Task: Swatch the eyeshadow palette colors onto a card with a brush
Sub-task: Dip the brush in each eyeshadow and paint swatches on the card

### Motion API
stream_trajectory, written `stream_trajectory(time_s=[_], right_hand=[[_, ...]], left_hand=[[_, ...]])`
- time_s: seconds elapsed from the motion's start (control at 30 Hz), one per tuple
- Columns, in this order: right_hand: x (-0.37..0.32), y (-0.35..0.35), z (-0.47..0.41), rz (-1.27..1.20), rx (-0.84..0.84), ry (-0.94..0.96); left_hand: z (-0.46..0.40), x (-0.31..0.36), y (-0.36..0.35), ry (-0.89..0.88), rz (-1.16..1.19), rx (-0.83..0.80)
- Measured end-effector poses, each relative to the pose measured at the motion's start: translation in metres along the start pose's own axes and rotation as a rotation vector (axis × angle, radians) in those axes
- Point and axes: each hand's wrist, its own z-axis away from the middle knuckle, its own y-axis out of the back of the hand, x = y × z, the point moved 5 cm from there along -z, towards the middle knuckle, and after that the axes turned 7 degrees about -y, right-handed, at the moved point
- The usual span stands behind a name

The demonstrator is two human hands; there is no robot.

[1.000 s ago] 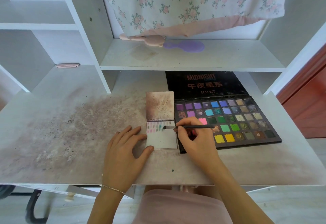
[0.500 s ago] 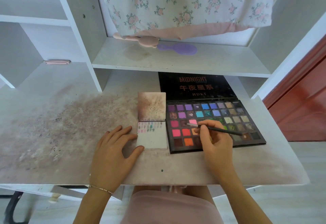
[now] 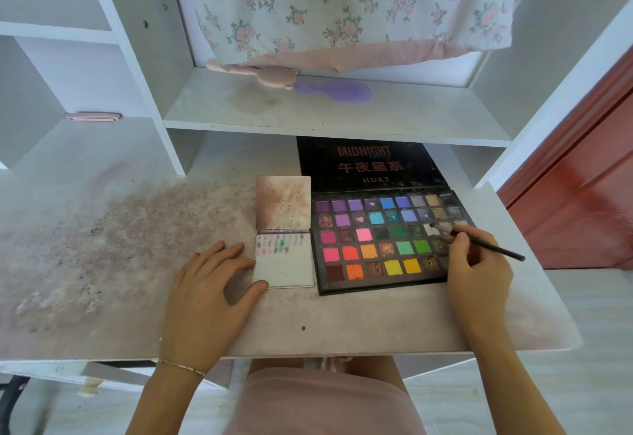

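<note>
An open eyeshadow palette with many coloured pans lies on the desk, its black lid folded back. To its left lies a small white card with rows of pink, green and grey swatches along its top. My left hand rests flat on the desk, with fingertips and thumb touching the card's left edge. My right hand pinches a thin black brush. The brush tip touches a pale pan in the palette's right part.
A stained square flap stands joined to the card's top edge. The desk is dusted with powder on the left. A pink brush and a purple comb lie on the shelf under a hanging floral cloth.
My right hand carried the brush from the card rightward across the palette, first over the pink pans, now onto a pale pan on the right. My left hand stayed at the card.
</note>
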Motion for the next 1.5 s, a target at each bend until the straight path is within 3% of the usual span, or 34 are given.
stream_trajectory(time_s=[0.9,1.3,1.5], right_hand=[[-0.001,0.0,0.003,0.022,-0.016,0.0],[-0.051,-0.054,0.057,-0.078,-0.317,0.196],[-0.072,-0.094,0.085,0.002,-0.433,0.318]], left_hand=[[0.0,0.0,0.001,-0.003,0.016,0.007],[0.0,-0.001,0.0,0.005,0.028,0.009],[0.0,0.0,0.0,0.006,0.03,0.01]])
